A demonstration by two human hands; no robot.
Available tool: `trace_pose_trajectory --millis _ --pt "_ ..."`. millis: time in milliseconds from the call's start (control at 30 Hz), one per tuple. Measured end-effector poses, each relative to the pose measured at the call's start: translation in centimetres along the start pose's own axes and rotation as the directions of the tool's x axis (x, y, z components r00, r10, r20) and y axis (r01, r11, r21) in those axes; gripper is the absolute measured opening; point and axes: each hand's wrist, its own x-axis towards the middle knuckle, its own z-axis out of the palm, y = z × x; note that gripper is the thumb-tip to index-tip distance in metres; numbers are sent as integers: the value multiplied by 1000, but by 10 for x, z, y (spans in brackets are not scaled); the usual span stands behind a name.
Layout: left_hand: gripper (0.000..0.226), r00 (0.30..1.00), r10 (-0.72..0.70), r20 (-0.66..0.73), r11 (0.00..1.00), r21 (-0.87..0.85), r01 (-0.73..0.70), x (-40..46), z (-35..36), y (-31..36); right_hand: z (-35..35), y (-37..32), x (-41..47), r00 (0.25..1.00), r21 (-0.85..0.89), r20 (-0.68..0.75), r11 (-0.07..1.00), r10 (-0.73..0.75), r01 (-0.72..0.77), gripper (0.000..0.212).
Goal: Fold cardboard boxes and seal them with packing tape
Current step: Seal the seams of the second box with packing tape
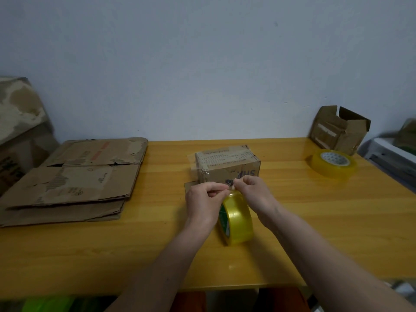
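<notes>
Head view: I keep the box (227,164) mid-table (315,210), just beyond my hands. Left hand (203,199) and right hand (253,191) pinch, probably, the tape end above the upright roll (236,218), ready to tear.

head view, downward over near table (315,221)
</notes>
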Motion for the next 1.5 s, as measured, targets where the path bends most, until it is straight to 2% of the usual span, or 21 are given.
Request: trace_pose_trajectory --millis 167,267,300,367,400,467,533,567,633,700,800,867,967,1067,1133,1233,1267,1300,1367,1400,1500 --pt "6 1000 -8 -28 999 44 9 -2 3 1 -9 2 0 997 -40 -5 996 -76 76 24" --pt "7 999 -17 -40 1000 26 18 -1 2 -1 -20 0 0 992 82 59 990 -116 111 56" --pt "8 999 -15 -38 1000 7 15 -1 2 -1 -22 -3 -2 981 29 108 987 -160 158 57" --pt "11 1000 -4 -28 1000 -13 4 -1 3 0 -22 -5 -1 948 -274 210 917 -237 290 41" --pt "11 1000 3 -25 1000 -10 -3 -1 4 0 -19 -6 -1 943 -421 207 847 -259 325 29" --pt "14 1000 5 -24 1000 -12 -5 -2 5 -1 -13 -4 -1 951 -489 119 817 -285 306 16" --pt "17 999 -13 -39 999 -42 12 0 3 -3 -13 0 -2 962 -367 36 892 -270 264 23" --pt "17 998 -25 -51 998 -60 21 2 2 -4 -15 2 -3 974 -281 22 934 -225 221 34" --pt "13 996 -51 -68 993 -108 43 3 0 -4 -21 6 -8 992 -142 109 987 -62 77 54" --pt "13 996 -72 -52 989 -130 64 3 5 -3 -22 10 -16 962 -41 256 995 97 -89 56" --pt "4 999 -31 -15 999 -24 30 5 18 0 -31 17 -21 957 48 259 988 127 -144 70" --pt "12 1000 -3 -2 994 109 3 6 28 4 -49 16 -22 964 -62 246 994 98 -85 80" --pt "22 999 47 -6 952 302 -42 9 35 18 -82 14 -22 973 -362 205 932 106 -25 85" --pt "17 986 165 13 954 252 -163 30 32 31 -103 26 -21 981 -731 133 682 141 1 76" --pt "20 978 203 42 909 364 -204 59 26 35 -106 38 -19 983 -820 102 573 154 -4 65" --pt "40 982 85 170 788 592 -171 107 16 29 -98 43 -15 997 -850 59 526 54 22 49" --pt "45 976 24 216 753 639 -159 120 12 25 -92 41 -11 999 -835 42 549 -13 42 51" --pt "49 963 -36 268 727 668 -159 130 7 21 -85 39 -7 998 -776 26 628 -66 61 54" --pt "52 911 -127 392 706 681 -194 142 -2 14 -67 30 1 992 -534 25 837 -126 120 56" --pt "52 888 -146 435 703 677 -216 143 -7 13 -57 26 7 986 -393 45 904 -163 167 55" --pt "45 903 -100 418 700 674 -235 139 -21 8 -32 17 29 971 -77 89 970 -224 231 57"
